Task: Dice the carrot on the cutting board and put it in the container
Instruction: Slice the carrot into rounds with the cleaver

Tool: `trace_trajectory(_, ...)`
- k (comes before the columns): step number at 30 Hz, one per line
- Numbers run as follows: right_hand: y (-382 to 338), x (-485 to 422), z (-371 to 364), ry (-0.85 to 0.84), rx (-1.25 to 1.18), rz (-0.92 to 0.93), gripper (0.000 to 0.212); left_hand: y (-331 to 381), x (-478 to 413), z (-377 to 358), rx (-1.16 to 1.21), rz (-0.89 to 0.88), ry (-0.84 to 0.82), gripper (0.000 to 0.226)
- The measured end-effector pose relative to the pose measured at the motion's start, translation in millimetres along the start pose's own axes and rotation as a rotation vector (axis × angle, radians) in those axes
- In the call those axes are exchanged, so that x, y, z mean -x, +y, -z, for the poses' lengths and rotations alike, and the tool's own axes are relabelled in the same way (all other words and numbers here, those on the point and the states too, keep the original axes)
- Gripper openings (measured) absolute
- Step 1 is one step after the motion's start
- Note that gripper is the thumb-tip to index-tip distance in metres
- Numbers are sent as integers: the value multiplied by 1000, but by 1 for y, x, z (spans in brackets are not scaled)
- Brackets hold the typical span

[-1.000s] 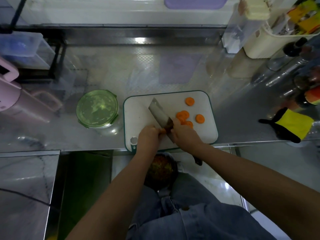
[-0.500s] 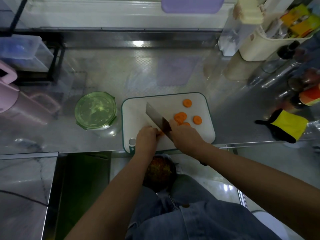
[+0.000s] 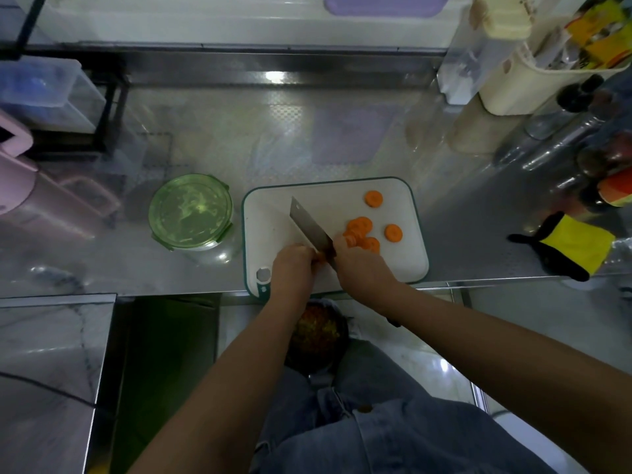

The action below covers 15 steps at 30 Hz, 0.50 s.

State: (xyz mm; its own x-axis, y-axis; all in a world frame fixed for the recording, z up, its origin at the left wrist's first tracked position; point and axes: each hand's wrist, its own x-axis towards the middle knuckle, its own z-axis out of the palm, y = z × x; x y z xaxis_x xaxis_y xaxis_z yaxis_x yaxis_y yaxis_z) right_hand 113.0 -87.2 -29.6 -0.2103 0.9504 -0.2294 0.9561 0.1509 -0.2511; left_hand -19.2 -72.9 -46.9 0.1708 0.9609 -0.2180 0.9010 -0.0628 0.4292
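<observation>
Firmly curled round the handle of a knife (image 3: 309, 227), the right hand (image 3: 362, 268) sets the blade against a carrot stub (image 3: 320, 258) pinched by the left hand (image 3: 294, 265) on the cutting board (image 3: 273, 217). Carrot rounds (image 3: 359, 225) lie right of the blade. A lidded green container (image 3: 191, 212) stands just left of the board.

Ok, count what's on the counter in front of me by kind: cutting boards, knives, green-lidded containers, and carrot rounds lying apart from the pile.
Cutting board: 1
Knife: 1
Green-lidded container: 1
Lone carrot rounds: 2, the far one and the right one
Total: 5
</observation>
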Motion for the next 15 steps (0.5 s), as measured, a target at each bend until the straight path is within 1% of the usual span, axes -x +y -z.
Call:
trace_trajectory(3,-1,-1,-11,-20,-2,-14,32,-1,1,-4,0,32,22,21)
trace_trajectory(6,1,1,-14,-22,-36,-42,40,-2,3,-5,49,62,33,18)
trace_trajectory(10,7,4,1,-28,-274,-91,40,-2,5,-4,84,62,26,15)
trace_trajectory(13,8,6,14,-23,-246,-31,32,-2,6,-6,84,63,41,16)
trace_trajectory(15,8,6,20,0,-210,-9,31,-3,6,-6,66,72,48,16)
